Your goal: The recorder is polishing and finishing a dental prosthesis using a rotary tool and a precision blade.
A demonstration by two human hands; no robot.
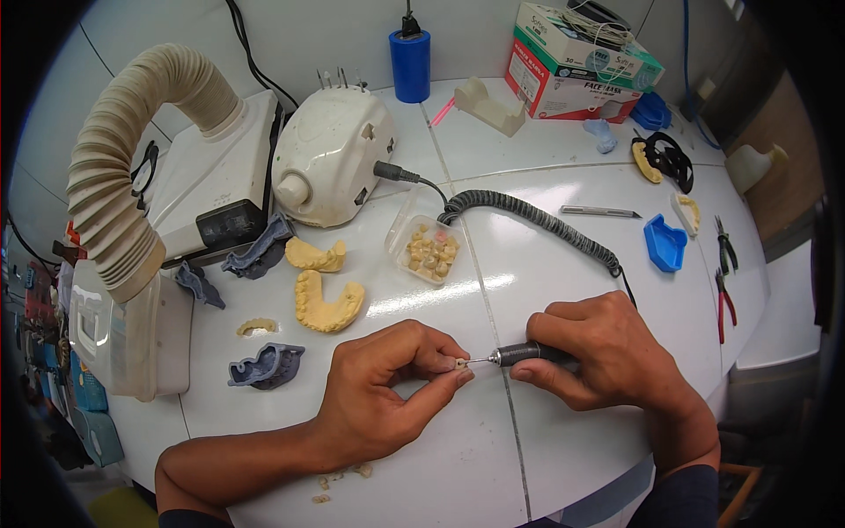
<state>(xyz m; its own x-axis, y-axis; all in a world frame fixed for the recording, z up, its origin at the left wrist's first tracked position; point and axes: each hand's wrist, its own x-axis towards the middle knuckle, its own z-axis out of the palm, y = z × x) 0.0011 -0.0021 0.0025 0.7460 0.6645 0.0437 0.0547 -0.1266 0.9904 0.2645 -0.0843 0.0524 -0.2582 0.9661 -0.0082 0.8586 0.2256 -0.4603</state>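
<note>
Between thumb and fingertips, my left hand (387, 387) pinches a small tooth-coloured piece (460, 363), probably a dental crown. My right hand (598, 352) is wrapped round a dark rotary handpiece (519, 354), a dental micromotor by its look. Its thin metal bur points left and its tip meets the piece; whether it spins cannot be told. From the handpiece's rear a coiled black cord (537, 216) runs back across the table. Beyond my hands stands a clear box (426, 249) of several tooth-coloured pieces. Small fragments (363, 471) lie beside my left forearm.
At the left are yellow dental casts (327, 301), grey moulds (267, 365), a ribbed suction hose (101, 202), a lidded container (141, 334) and a white control unit (334, 154). Rightward lie a metal knife-like tool (601, 211), a blue tray (665, 243) and red-handled pliers (725, 308). Boxes (576, 70) stand behind.
</note>
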